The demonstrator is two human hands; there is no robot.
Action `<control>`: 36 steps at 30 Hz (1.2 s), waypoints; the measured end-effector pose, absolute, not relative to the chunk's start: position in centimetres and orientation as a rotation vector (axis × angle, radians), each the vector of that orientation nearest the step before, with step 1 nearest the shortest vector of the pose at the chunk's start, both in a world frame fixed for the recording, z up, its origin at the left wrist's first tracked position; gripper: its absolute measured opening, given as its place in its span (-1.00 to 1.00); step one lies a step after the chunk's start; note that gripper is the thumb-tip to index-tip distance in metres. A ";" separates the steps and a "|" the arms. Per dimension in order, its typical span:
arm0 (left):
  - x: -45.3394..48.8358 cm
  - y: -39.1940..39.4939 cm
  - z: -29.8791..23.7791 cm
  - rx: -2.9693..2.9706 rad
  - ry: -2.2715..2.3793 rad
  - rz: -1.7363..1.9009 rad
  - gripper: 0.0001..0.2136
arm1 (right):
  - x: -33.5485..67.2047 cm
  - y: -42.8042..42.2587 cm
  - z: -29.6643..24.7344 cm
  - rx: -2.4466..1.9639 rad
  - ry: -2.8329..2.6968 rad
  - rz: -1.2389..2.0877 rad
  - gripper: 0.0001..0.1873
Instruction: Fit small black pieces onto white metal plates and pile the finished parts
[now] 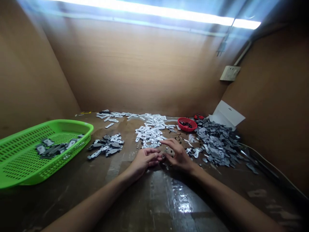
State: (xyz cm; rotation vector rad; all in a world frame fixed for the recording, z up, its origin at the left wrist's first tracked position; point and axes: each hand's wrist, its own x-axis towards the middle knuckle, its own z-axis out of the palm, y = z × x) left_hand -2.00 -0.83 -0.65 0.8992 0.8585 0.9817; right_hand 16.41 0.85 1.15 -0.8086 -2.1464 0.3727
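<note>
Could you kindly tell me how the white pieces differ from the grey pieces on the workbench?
The white pieces are bright and narrow; the grey pieces are darker and broader. The white pieces straggle towards the back wall, the grey pieces lie in a denser heap to the right. Both are small flat parts lying loose on the workbench.

Your worn table (169,206) carries a green basket (60,125) at its left edge, a spread of white parts (151,130) toward the back, a small red bowl (180,121) beyond them, and a heap of grey parts (218,145) on the right.
</note>
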 end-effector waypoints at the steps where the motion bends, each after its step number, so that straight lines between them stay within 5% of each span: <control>1: -2.0 -0.9 -0.6 0.901 0.868 0.976 -0.74 | 16.4 1.1 0.9 -0.829 -2.169 0.347 -0.50; 8: -2.3 -0.6 -0.4 0.944 0.947 1.053 -0.76 | 18.4 3.2 0.2 -1.047 -2.163 0.226 -0.74; 14: -2.3 -0.5 -0.5 0.974 0.981 1.054 -0.74 | 18.7 3.0 0.4 -0.767 -2.542 0.347 -0.63; 21: -2.2 -0.4 -0.2 1.006 1.030 1.000 -0.76 | 18.3 3.2 -0.3 -0.836 -2.455 0.483 -0.83; 36: -2.1 -0.7 -0.5 1.195 1.159 0.819 -0.69 | 17.7 2.2 0.7 -0.925 -2.271 0.211 -0.93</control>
